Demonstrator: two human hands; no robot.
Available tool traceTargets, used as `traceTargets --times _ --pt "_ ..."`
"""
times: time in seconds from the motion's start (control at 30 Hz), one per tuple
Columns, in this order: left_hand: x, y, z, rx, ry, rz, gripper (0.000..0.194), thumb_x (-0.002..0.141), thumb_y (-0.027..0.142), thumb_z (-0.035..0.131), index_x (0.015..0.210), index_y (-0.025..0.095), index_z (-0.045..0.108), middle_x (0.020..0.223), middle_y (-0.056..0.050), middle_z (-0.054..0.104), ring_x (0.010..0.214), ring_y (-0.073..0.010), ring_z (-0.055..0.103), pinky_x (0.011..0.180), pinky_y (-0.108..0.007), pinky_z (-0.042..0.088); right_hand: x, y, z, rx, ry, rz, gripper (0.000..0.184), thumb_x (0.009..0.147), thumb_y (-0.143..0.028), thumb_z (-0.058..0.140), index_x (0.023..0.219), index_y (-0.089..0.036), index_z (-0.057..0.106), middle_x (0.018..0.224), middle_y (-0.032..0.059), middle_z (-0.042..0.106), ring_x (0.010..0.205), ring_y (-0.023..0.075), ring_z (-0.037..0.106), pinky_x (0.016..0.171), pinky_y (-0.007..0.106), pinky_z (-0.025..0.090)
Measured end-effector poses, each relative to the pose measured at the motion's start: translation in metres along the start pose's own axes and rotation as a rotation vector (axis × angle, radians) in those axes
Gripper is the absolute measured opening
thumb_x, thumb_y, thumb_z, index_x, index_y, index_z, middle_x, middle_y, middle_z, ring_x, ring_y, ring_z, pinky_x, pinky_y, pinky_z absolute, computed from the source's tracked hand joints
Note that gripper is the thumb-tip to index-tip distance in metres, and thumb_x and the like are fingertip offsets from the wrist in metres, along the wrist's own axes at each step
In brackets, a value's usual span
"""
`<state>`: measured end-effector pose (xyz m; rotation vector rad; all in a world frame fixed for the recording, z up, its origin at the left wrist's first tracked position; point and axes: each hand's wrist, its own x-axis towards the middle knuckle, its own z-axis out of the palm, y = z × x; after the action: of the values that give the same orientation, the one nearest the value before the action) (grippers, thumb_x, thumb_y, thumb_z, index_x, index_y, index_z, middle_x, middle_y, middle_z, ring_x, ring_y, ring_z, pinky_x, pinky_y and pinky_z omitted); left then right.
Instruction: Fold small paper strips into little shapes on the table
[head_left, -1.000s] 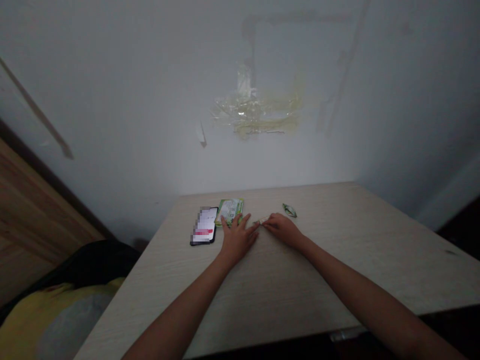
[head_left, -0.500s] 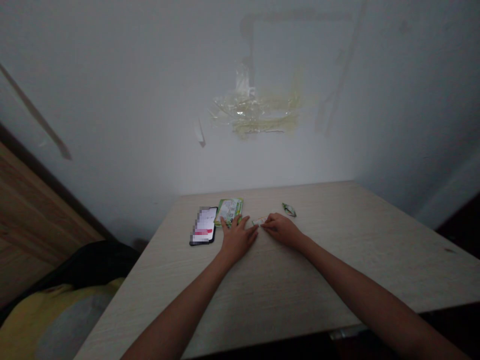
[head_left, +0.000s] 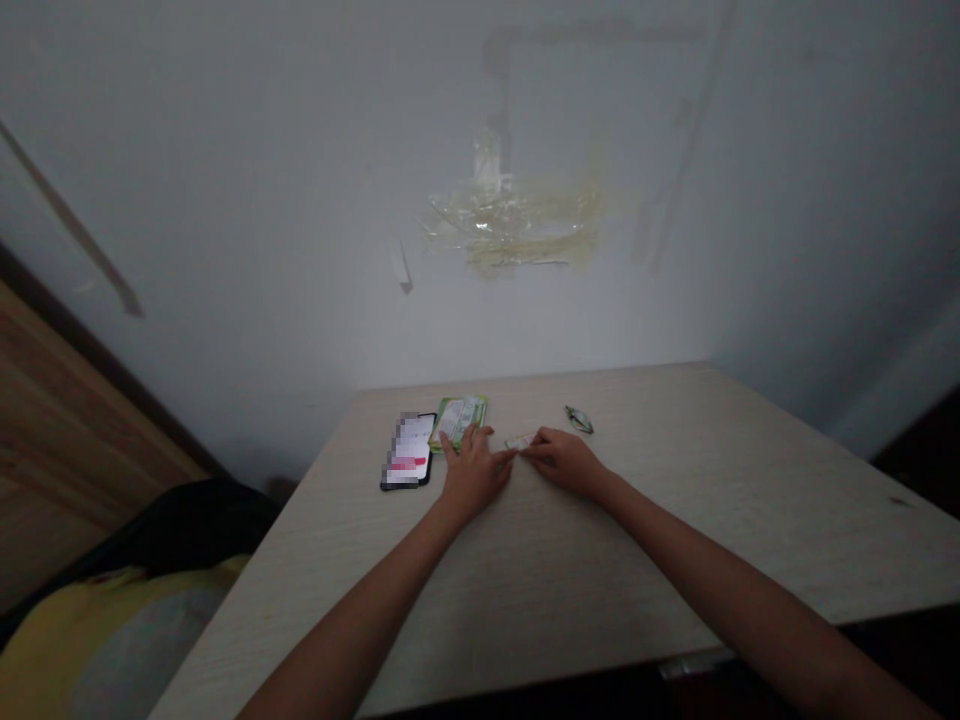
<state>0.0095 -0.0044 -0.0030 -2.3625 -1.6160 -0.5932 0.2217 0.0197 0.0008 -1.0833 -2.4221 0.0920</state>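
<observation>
My right hand [head_left: 566,460] is closed in a pinch at the near edge of a small flat green-and-white packet [head_left: 519,441] lying on the table. My left hand [head_left: 474,475] rests palm down with its fingers spread. Its outer fingertips lie at the lower edge of a larger green-and-white packet [head_left: 459,412], while the finger nearest my right hand reaches to the left end of the small packet. The print is too small to read. Beyond my right hand is a crumpled green wrapper [head_left: 578,419].
A phone [head_left: 411,448] with a lit screen lies left of the larger packet. The pale wooden table [head_left: 637,590] meets a wall [head_left: 315,200] with peeling tape [head_left: 517,230]. Yellow and grey fabric [head_left: 112,640] lies at the lower left, beside the table.
My left hand's fingers have shifted slightly, with the middle ones a little more bent. My right hand stays almost in place at the small packet.
</observation>
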Motion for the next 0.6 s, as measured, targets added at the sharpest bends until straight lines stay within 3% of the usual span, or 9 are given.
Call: traceTargets --times 0.6 --pt "-0.0042 0.0021 -0.0066 -0.006 0.065 0.024 0.024 0.087 0.04 0.056 0.104 0.037 0.073 0.132 -0.008 0.056 0.132 -0.0316 0.042 0.11 -0.074 0.002 0.0029 0.0003 0.0041 -0.065 -0.033 -0.012 0.024 0.094 -0.026 0.054 0.11 -0.025 0.071 0.094 0.0062 0.062 0.088 0.0168 0.056 0.078 0.027 0.041"
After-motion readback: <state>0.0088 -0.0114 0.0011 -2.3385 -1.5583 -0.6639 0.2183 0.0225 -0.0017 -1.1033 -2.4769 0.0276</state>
